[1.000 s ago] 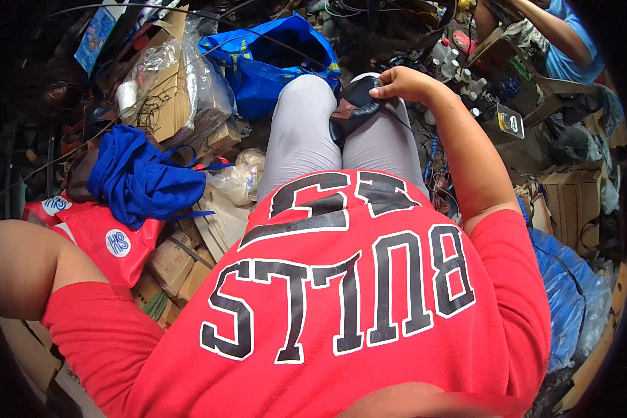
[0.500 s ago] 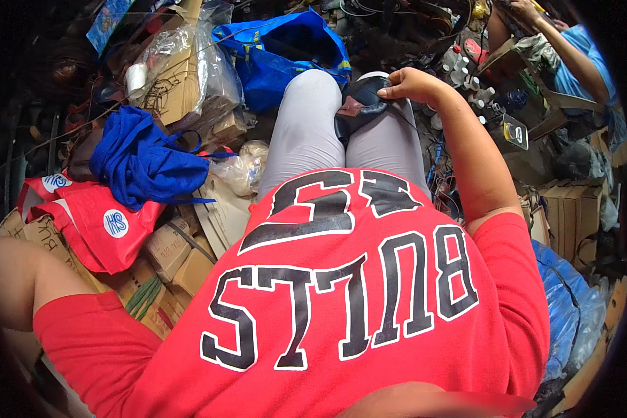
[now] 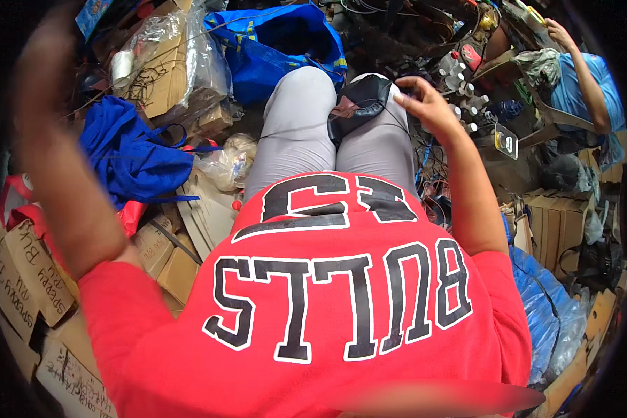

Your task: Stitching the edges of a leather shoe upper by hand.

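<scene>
A: As we have only the head view, pls tell me where the black shoe upper (image 3: 370, 95) is.

B: It lies on the R thigh (image 3: 377, 144), at the knee end, and its lower part goes into the gap between both thighs. I call it an upper by its shape and leather look, so take it as approx. A brownish patch (image 3: 345, 107) shows on its left side.

A: And the fingers?

B: The R hand (image 3: 425, 104) is just beside the right edge of the upper. Thumb and index stand apart, pinching nothing that I can see; whether the thumb touches the edge, I can't tell. The L hand (image 3: 51, 40) is raised at far left, v. blurred, so I can't tell its fingers or if they hold smth. A thin dark thread (image 3: 292, 131) crosses the L thigh (image 3: 292, 157) toward the upper.

A: How to do this step well?

B: IMO: steady the upper against the thigh w/ the R fingers, and if the L hand has the thread, draw it smoothly, w/o jerk.

A: Its direction?

B: Long axis is diagonal: wide end away from the wearer, upper right; narrower end lower left, toward the red T-shirt (image 3: 425, 352). Which end is the toe, can't tell.
</scene>
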A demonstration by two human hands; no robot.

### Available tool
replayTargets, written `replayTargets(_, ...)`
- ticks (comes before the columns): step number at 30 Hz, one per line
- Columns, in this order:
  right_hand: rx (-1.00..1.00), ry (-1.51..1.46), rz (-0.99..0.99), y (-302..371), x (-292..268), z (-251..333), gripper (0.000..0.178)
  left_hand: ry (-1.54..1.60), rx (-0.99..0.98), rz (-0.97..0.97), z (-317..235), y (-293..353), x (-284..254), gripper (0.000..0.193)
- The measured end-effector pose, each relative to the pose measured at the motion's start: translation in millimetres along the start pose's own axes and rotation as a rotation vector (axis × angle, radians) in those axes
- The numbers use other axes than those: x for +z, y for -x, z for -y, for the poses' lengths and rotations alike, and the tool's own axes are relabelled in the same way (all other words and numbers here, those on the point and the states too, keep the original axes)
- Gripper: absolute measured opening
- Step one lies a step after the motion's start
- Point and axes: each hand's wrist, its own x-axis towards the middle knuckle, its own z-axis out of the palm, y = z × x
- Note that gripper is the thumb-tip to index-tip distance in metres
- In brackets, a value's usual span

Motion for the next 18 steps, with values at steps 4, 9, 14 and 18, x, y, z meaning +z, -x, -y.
replayTargets(4, 0.17, 0.082, 0.171, 18, 10, -25, 0.029, 0.794, -0.343, 0.349, -59, 42, 212, 0.027)
replayTargets(9, -0.048, 0.435, -0.511, 9, -11, -34, 0.03, 0.683, -0.524, 0.931, -64, 83, 260, 0.032)
replayTargets(14, 0.137, -0.88, -0.48, 0, 0, -21, 0.04, 0.827, -0.468, 0.917, -22, 58, 234, 0.033)
replayTargets(18, 0.154, -1.45, -0.137, 1, 12, -7, 0.042, 2.067, -0.776, 0.373, -38, 35, 283, 0.036)
